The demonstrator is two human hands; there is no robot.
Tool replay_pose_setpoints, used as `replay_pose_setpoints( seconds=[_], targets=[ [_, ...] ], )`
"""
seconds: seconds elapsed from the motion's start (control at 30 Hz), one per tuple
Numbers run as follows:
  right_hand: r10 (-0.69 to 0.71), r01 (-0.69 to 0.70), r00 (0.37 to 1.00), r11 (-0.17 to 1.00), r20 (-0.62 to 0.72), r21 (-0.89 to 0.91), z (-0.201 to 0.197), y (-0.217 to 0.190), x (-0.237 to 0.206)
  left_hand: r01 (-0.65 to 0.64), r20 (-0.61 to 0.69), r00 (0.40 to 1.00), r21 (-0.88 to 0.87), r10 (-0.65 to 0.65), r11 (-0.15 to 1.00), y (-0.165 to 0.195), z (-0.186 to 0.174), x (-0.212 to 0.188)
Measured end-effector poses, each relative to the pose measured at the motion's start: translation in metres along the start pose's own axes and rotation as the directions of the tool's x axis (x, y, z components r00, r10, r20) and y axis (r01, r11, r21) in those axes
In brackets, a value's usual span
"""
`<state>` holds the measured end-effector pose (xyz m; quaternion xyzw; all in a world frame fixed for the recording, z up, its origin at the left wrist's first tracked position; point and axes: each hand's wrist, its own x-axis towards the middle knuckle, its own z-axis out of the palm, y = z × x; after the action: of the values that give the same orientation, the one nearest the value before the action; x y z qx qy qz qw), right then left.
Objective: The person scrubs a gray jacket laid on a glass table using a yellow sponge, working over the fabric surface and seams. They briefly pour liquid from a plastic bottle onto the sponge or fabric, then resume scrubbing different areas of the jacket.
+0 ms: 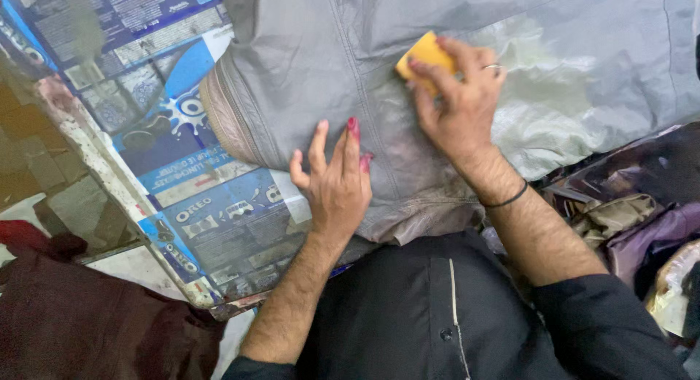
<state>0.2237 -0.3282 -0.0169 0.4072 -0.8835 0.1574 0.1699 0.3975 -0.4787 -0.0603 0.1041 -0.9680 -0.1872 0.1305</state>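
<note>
Grey leather jacket (452, 30) lies spread over your printed blue table cover (211, 205), and your right hand (456, 106) grips a yellow sponge (421, 55), pressed on the jacket beside a pale wet patch (547, 103). Your left hand (335, 183) holds nothing, fingers (351, 143) spread, reddish-stained tips resting on the jacket near its lower hem. Dark maroon cloth (80, 322) lies off the table's left edge.

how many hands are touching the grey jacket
2: the left hand presses flat near the grey jacket's hem; the right hand holds a yellow sponge on it.
</note>
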Motion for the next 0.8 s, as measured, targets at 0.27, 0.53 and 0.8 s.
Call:
replay_pose_setpoints(
  seconds=[0.27, 0.53, 0.8],
  targets=[
    [-0.296, 0.274, 0.954, 0.924, 0.046, 0.267, 0.029, -0.009, 0.031, -0.033, -0.030, 0.999, -0.082, 0.030, 0.996, -0.032, -0.010, 0.044],
    [-0.512, 0.419, 0.831, 0.833, 0.218, 0.362, 0.001, -0.015, 0.026, -0.014, -0.011, 1.000, -0.112, 0.013, 0.994, -0.035, -0.011, 0.041],
    [-0.311, 0.277, 0.945, 0.926, 0.103, 0.255, 0.024, -0.024, 0.038, -0.022, -0.038, 0.999, -0.119, 0.018, 0.993, -0.037, -0.011, 0.037]
  ],
)
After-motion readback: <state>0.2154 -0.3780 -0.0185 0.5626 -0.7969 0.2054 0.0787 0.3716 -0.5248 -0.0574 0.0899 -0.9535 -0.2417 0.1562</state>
